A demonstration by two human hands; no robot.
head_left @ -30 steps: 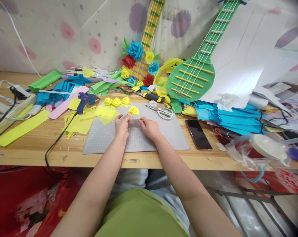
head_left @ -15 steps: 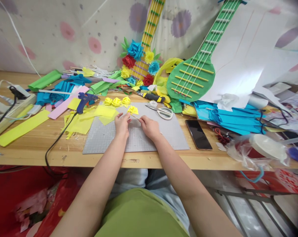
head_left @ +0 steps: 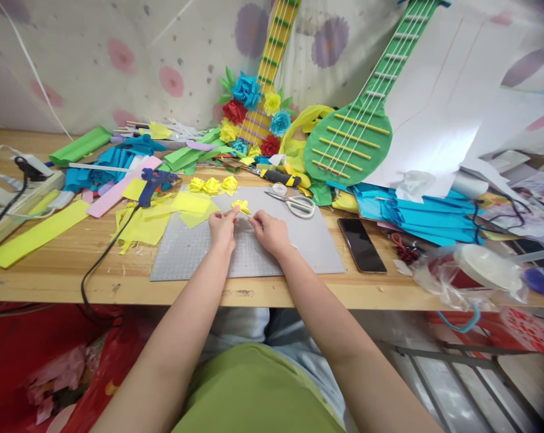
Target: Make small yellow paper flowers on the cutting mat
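Observation:
A small yellow paper flower (head_left: 240, 206) is held above the grey cutting mat (head_left: 186, 258). My left hand (head_left: 223, 228) pinches it at its lower left side. My right hand (head_left: 270, 231) is closed at the flower's lower right, its fingertips on what looks like a thin stem, mostly hidden. Behind, at the mat's far edge, lie several finished yellow paper flowers (head_left: 212, 186). Yellow crepe paper pieces (head_left: 191, 202) rest left of my hands. White-handled scissors (head_left: 300, 206) and a roll of tape (head_left: 279, 189) lie to the right.
A blue glue gun (head_left: 151, 185) stands left, its cord crossing the table edge. A phone (head_left: 362, 245) lies right of the mat. Behind stand a green paper instrument (head_left: 350, 144) and a yellow one (head_left: 272, 60) with flowers. Blue crepe paper (head_left: 416, 213) is piled at right.
The yellow flower has tilted and shifted slightly down and left between my hands. My right hand has moved a little left, closer to my left hand.

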